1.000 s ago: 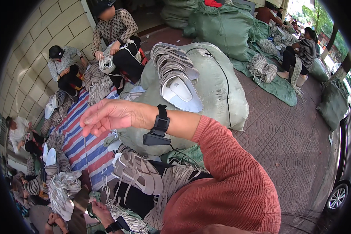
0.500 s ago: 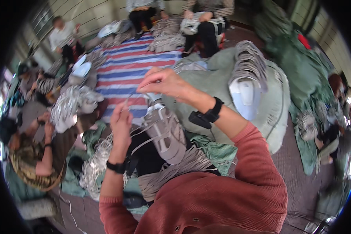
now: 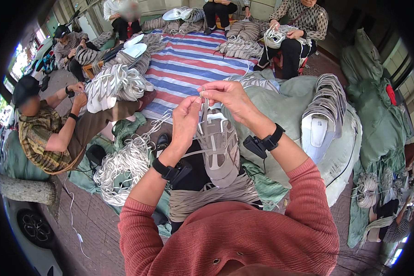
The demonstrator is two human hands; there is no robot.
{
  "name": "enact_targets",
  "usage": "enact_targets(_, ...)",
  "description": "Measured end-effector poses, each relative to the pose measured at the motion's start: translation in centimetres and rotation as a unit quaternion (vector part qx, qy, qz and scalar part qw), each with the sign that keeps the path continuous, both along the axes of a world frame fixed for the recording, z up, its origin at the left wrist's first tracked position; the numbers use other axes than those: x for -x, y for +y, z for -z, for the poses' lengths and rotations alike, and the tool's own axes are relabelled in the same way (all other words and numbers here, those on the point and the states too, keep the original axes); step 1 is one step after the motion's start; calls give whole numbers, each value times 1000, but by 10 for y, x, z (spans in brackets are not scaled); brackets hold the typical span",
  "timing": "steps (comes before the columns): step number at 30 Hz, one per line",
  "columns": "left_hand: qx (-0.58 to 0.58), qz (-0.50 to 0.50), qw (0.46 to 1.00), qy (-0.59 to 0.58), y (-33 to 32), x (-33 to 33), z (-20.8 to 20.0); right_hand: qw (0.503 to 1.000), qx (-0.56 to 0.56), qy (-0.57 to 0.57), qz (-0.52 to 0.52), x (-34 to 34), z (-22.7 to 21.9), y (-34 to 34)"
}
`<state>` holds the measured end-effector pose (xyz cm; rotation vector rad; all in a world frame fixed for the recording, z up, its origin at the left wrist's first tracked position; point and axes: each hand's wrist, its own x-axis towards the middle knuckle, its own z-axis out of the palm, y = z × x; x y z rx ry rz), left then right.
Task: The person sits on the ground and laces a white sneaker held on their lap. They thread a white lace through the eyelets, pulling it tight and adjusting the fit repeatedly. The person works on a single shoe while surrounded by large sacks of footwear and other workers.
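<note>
A grey-beige shoe upper [image 3: 220, 161] lies across my lap, its toe end toward me. Above its far end my left hand [image 3: 185, 120] and my right hand [image 3: 231, 99] meet, thumbs and forefingers pinched together. Between them runs a thin pale shoelace [image 3: 205, 110], which both hands grip; its tip is too small to make out. Another length of lace crosses the upper and trails to the left under my left wrist. A bundle of taupe laces [image 3: 211, 197] is draped over my thighs, nearer my body than the upper.
A heap of white laces [image 3: 122, 172] lies on green cloth at left. To the right, a bulging pale-green sack [image 3: 290, 124] carries nested uppers [image 3: 325, 108]. A striped sheet [image 3: 193, 60] spreads ahead. Several people sit around it, one close at left holding uppers [image 3: 117, 87].
My hands have come together; the left moved up toward the right, and the lace span between them shortened. The upper now sits straighter on my lap. The view has shifted left.
</note>
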<state>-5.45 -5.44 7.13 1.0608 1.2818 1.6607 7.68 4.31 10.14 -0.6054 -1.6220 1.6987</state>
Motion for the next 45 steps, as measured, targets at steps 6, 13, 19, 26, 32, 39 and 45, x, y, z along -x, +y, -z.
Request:
enact_targets(6,27,24,999,5,1,6,8,999,-31,-27,-20,-5,0,2)
enact_targets(13,-54,5,998,39,3,7,8,995,-90,-34,0,-5,1,4)
enact_targets(19,-9,136,986,-92,9,13,14,999,-21,-37,-29,-2,3,10)
enact_targets(26,79,192,978,-36,0,19,12,999,-21,-40,-2,-10,5,38)
enact_targets(32,96,184,978,-29,-13,48,35,995,65,4,78,-29,13,91)
enact_targets(39,41,119,979,-162,10,85,-65,995,43,-64,-64,-4,70,54)
enact_targets(45,-108,-14,994,19,22,111,-250,971,4,-104,-214,14,117,14)
